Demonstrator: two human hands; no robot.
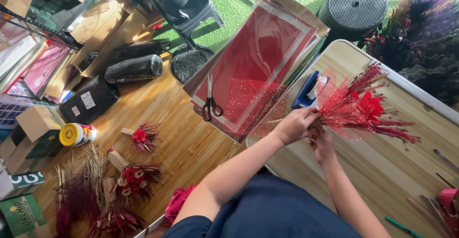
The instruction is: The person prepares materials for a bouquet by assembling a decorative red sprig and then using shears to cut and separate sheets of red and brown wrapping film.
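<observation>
A small bouquet (366, 108) of red dried flowers and sprigs, wrapped in red glittery mesh, lies over a wooden table (382, 166). My left hand (295, 124) grips the bouquet at its stem end, fingers closed around the gathered mesh. My right hand (323, 146) is just below it, fingers pinching the same stem end from underneath. The stems themselves are mostly hidden by my hands.
A blue tape dispenser (306, 92) sits at the table's far edge. Scissors (210, 106) lie on a stack of red wrapping sheets (258, 56). On the floor are small red bouquets (138, 178), a yellow can (76, 134), black rolls (134, 68) and boxes. Tools (442, 202) lie at the table's right.
</observation>
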